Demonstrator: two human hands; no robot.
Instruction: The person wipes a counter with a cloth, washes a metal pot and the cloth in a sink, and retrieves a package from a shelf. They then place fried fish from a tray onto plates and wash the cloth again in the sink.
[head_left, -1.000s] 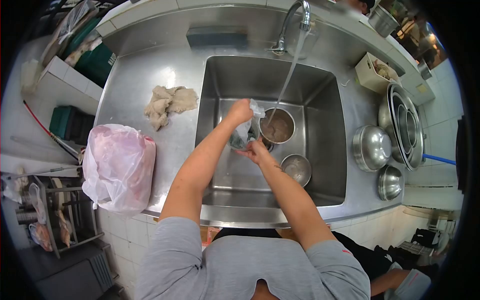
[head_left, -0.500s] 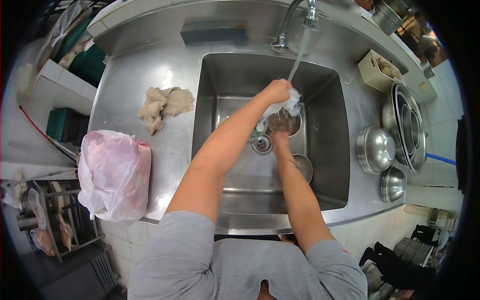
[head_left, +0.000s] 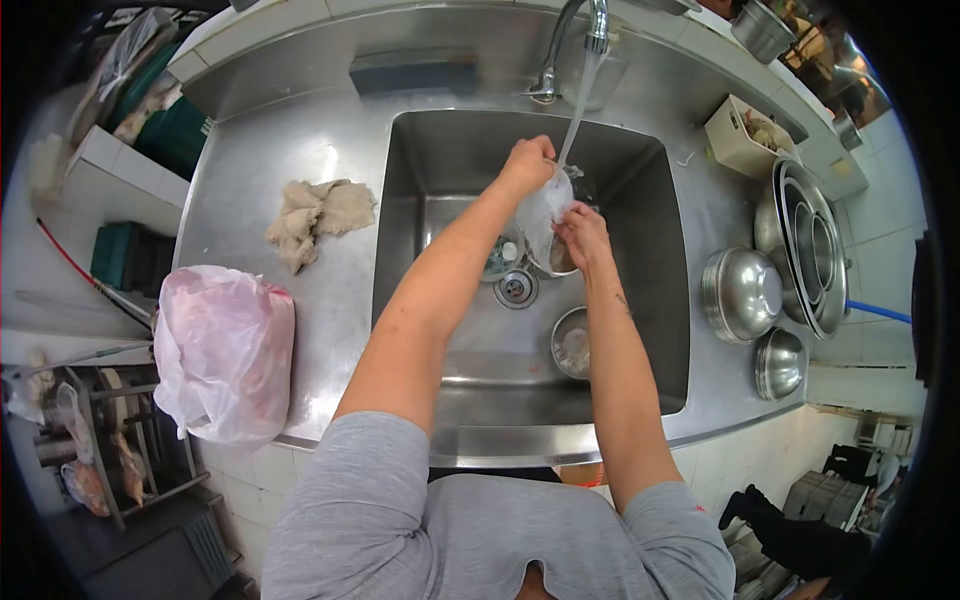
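My left hand [head_left: 528, 166] is closed on the top of a clear plastic bag [head_left: 541, 213], close beside the stream of running water. At the bag's right side, my right hand [head_left: 586, 238] pinches the plastic with its fingertips. Both hands are over the steel sink [head_left: 640, 300]. Partly hidden behind the bag and my right hand is a metal bowl [head_left: 563, 262]. A smaller metal bowl [head_left: 570, 345] with something pale in it sits on the sink floor by my right forearm. Left of the bag, a greenish item [head_left: 497, 262] lies near the drain [head_left: 515, 289]; I cannot make out its kind.
Water runs from the faucet [head_left: 597, 38] at the back. A beige cloth [head_left: 318, 215] and a full pinkish plastic bag [head_left: 225, 355] lie on the left counter. Stacked metal bowls [head_left: 745, 295], large basins [head_left: 800, 245] and a cream bin [head_left: 740, 137] stand on the right.
My right hand has come up out of the metal bowl to the plastic bag, which now hangs stretched between both hands. My left hand has shifted slightly up and left. The smaller bowl shows more fully.
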